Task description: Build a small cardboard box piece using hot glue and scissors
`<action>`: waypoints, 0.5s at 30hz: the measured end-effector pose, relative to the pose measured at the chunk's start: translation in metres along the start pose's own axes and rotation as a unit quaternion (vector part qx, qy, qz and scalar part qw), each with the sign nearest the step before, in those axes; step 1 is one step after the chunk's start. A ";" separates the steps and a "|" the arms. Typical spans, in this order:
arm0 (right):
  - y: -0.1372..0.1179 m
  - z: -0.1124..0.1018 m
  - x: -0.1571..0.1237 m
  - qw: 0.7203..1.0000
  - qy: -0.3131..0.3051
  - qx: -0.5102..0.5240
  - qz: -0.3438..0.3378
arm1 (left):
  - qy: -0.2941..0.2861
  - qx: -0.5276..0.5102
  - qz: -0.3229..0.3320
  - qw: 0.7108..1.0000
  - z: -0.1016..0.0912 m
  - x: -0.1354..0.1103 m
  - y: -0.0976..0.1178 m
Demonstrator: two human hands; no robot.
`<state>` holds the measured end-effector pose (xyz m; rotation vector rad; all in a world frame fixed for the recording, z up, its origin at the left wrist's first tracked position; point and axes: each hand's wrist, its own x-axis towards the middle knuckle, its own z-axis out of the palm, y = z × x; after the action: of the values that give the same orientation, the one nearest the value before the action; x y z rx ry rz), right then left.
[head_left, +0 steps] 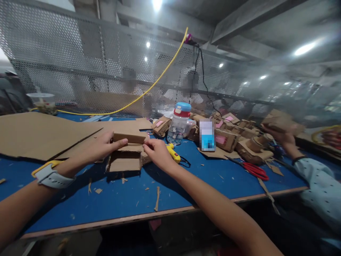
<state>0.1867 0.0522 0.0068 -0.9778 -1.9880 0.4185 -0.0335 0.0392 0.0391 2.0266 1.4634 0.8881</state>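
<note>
A small open cardboard box [125,165] rests on the blue table, with an upright strip of cardboard [130,137] along its back part. From the left, my left hand [112,144] grips that strip's left end, thumb stretched along its front face. At the opposite end my right hand [156,151] pinches the strip's right corner between thumb and fingers. A yellow glue gun [173,154] lies just behind my right hand, partly covered by it. Large flat cardboard sheets [45,137] spread out behind and left of the box.
A clear bottle with a blue lid [178,124] stands behind the glue gun. Rightward are a phone [207,135], cardboard models [226,138] and red-handled scissors [255,171]. A co-worker's hand [286,138] holds cardboard at far right. Scraps [157,199] litter the blue table [112,202].
</note>
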 end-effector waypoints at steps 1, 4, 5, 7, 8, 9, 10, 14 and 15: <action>0.000 0.000 0.000 1.000 0.001 -0.007 0.002 | -0.002 0.012 -0.001 1.000 0.001 0.000 0.000; -0.002 -0.001 -0.002 1.000 0.001 -0.008 -0.009 | -0.009 0.016 -0.002 1.000 0.001 -0.001 -0.001; -0.003 -0.002 -0.002 1.000 -0.003 -0.002 -0.013 | -0.011 0.009 -0.004 1.000 0.001 -0.001 -0.001; -0.005 -0.004 -0.003 1.000 -0.009 0.020 -0.011 | -0.018 -0.005 -0.010 1.000 -0.001 -0.002 -0.002; -0.005 -0.005 -0.003 0.999 -0.012 0.034 -0.007 | -0.024 -0.012 -0.014 1.000 -0.002 -0.002 -0.002; -0.005 -0.005 -0.003 0.999 -0.015 0.049 -0.003 | -0.030 -0.018 -0.018 0.999 -0.003 -0.002 -0.002; -0.006 -0.006 -0.002 0.998 -0.020 0.063 0.003 | -0.035 -0.025 -0.020 0.999 -0.003 -0.003 -0.002; -0.006 -0.007 0.000 0.993 -0.035 0.102 0.046 | -0.047 -0.051 -0.010 0.998 -0.003 -0.003 0.000; -0.006 -0.007 0.000 0.991 -0.036 0.112 0.060 | -0.044 -0.050 -0.008 0.998 -0.003 -0.003 0.001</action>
<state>0.1892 0.0479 0.0150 -0.9521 -1.9021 0.7360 -0.0359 0.0360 0.0409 1.9539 1.3592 0.8370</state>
